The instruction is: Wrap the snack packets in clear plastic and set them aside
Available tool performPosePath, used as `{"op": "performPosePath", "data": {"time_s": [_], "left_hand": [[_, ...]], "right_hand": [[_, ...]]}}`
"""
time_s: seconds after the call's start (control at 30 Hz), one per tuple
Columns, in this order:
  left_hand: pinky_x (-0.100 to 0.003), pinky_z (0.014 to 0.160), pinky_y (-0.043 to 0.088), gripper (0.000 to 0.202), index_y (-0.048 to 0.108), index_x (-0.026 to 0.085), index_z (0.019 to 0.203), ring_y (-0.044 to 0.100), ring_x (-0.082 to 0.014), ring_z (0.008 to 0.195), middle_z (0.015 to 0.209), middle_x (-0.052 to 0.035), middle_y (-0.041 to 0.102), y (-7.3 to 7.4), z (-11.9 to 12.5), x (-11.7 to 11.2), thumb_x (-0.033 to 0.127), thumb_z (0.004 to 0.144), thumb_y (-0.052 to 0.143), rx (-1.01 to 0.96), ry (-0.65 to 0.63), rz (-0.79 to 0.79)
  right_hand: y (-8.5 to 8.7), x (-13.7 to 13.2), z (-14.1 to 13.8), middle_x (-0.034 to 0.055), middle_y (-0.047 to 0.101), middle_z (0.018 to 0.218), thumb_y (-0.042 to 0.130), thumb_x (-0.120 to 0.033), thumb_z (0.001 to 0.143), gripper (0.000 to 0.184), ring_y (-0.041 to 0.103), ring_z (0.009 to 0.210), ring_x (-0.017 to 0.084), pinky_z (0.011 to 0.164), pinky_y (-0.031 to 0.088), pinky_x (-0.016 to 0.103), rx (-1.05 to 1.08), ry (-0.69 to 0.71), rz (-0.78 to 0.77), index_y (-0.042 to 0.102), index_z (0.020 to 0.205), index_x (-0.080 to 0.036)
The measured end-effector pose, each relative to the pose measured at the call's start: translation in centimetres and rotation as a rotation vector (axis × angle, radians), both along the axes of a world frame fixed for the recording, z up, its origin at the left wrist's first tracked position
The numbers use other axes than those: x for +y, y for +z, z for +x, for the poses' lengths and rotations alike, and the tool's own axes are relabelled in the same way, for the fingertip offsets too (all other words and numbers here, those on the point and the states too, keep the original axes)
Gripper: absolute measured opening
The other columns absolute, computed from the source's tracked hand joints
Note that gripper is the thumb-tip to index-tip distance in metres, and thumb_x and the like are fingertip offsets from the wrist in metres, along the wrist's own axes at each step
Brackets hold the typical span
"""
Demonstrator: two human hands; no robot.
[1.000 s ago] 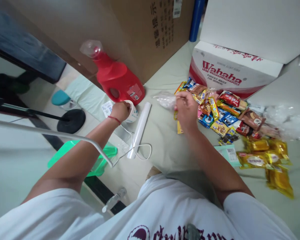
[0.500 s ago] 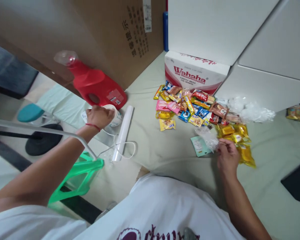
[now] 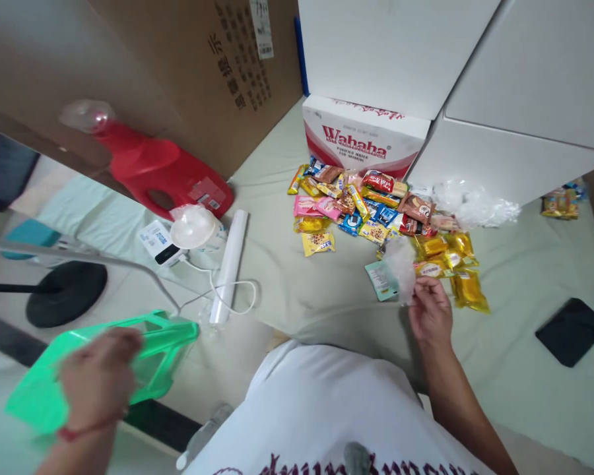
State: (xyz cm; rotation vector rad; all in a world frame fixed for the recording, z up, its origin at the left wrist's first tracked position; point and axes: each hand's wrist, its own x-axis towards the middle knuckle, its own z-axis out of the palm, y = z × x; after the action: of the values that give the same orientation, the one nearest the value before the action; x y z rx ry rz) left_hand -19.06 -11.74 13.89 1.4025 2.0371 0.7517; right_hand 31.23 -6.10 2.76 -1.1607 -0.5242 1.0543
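Note:
My left hand (image 3: 99, 373), smeared by motion, is above a green plastic stool (image 3: 163, 356), and its fingers cannot be made out. Between the thumb and fingers of my right hand (image 3: 429, 313) is the edge of a clear plastic bag (image 3: 400, 264). That bag partly covers a mint-green packet (image 3: 380, 280) on the bed-like surface. Yellow wrapped snacks (image 3: 468, 290) lie just beyond my right hand. A pile of mixed small snack packs (image 3: 349, 204) spreads farther back. At the left stands a white paper cup (image 3: 193, 231) with clear plastic in its mouth.
A red detergent bottle (image 3: 173, 171) leans by a large cardboard box (image 3: 178, 72). Near the cup are a white boxy device (image 3: 161, 243), a cable and a white roll (image 3: 230, 264). A Wahaha carton (image 3: 361, 135) backs the snacks. Crumpled clear plastic (image 3: 475, 203) and a black pouch (image 3: 571, 331) lie right.
My left hand has left the cup and swung down and left over the stool, uncovering the white device. My right hand keeps hold of the bag, which now hangs more spread out.

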Motion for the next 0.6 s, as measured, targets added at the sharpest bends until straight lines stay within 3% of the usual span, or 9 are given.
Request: {"op": "performPosePath", "data": {"time_s": [0.07,0.13,0.23,0.3,0.37,0.5,0.53,0.6], "left_hand": [[-0.026,0.05,0.035,0.019,0.066,0.028,0.053,0.048,-0.0148,0.049,0.053,0.0042,0.061,-2.1,4.6,-2.7,0.039,0.068,0.062,-0.278,-0.038,-0.125],[-0.025,0.049,0.033,0.023,0.073,0.024,0.06,0.043,-0.0117,0.048,0.054,0.0002,0.058,-4.2,10.2,-3.1,0.042,0.073,0.069,-0.548,-0.159,-0.301],[-0.022,0.048,0.028,0.03,0.079,0.019,0.086,0.036,-0.0083,0.049,0.051,0.0042,0.044,-6.3,18.5,0.6,0.047,0.079,0.075,-0.959,-0.058,-0.332],[-0.019,0.045,0.024,0.044,0.077,0.018,0.103,0.047,-0.0087,0.057,0.07,0.0,0.06,-7.2,22.9,4.4,0.051,0.074,0.082,-1.113,-0.026,-0.353],[-0.018,0.045,0.026,0.05,0.074,0.018,0.101,0.058,-0.011,0.069,0.089,-0.0044,0.067,-8.0,26.3,7.8,0.054,0.068,0.086,-1.251,-0.077,-0.41],[-0.019,0.043,0.016,0.042,0.068,0.017,0.078,0.039,-0.0056,0.049,0.061,0.0047,0.052,-10.1,30.2,11.2,0.043,0.057,0.092,-1.244,-0.163,-0.487],[-0.019,0.044,0.017,0.038,0.066,0.017,0.074,0.035,-0.0053,0.048,0.056,0.0066,0.047,-10.6,30.8,11.4,0.04,0.057,0.091,-1.191,-0.18,-0.444],[-0.02,0.049,0.027,0.03,0.065,0.018,0.069,0.04,-0.0077,0.052,0.055,0.0057,0.049,-11.2,31.5,11.1,0.035,0.061,0.088,-1.062,-0.253,-0.298]], "right_hand": [[-0.4,0.0,-1.2,-0.0035,0.06,0.077,0.085,-0.034,0.077,0.023,0.052,0.067,0.011,0.065,0.043,0.024,-0.101,0.058,-0.008,0.072,0.092,-0.023],[-0.7,0.3,-2.1,-0.003,0.06,0.076,0.082,-0.037,0.08,0.021,0.052,0.069,0.012,0.066,0.042,0.025,-0.188,0.13,-0.013,0.072,0.093,-0.023],[-0.7,0.8,-3.0,-0.0031,0.059,0.073,0.08,-0.04,0.082,0.021,0.051,0.068,0.012,0.066,0.04,0.026,-0.225,0.211,-0.007,0.072,0.093,-0.024],[-0.6,0.7,-3.3,-0.003,0.059,0.074,0.079,-0.041,0.082,0.022,0.052,0.068,0.013,0.066,0.041,0.026,-0.215,0.233,-0.008,0.071,0.094,-0.024],[-0.4,0.0,-3.4,-0.003,0.059,0.075,0.078,-0.042,0.083,0.023,0.053,0.069,0.013,0.067,0.042,0.026,-0.211,0.243,-0.027,0.07,0.095,-0.024],[-0.2,-2.3,-2.8,-0.0001,0.062,0.08,0.072,-0.045,0.086,0.023,0.053,0.068,0.015,0.066,0.046,0.028,-0.349,0.299,-0.123,0.071,0.094,-0.024],[-0.1,-2.8,-2.7,0.0026,0.065,0.088,0.069,-0.046,0.088,0.024,0.055,0.071,0.016,0.067,0.048,0.029,-0.436,0.291,-0.131,0.072,0.095,-0.024],[0.2,-3.4,-2.5,0.0084,0.066,0.111,0.067,-0.048,0.089,0.028,0.057,0.079,0.017,0.072,0.051,0.033,-0.616,0.248,-0.109,0.074,0.103,-0.024]]}}
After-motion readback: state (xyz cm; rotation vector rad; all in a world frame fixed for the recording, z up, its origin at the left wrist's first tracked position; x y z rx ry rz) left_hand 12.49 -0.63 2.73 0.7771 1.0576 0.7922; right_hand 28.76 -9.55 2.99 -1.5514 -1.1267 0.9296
